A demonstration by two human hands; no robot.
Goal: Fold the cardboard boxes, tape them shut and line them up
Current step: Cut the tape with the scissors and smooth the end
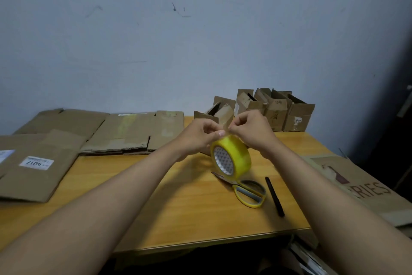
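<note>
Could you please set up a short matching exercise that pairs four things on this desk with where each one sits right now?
Things:
1. tape roll
2. scissors
3. black pen
4. folded boxes

Places:
A. by the wall at the table's far right
B. lying flat just right of the scissors
C. held up between both hands
D. flat on the table below the tape roll

Pairs: 1-C, 2-D, 3-B, 4-A

Both arms outstretched, left hand (198, 135) and right hand (253, 130) fingers pinched together.
</note>
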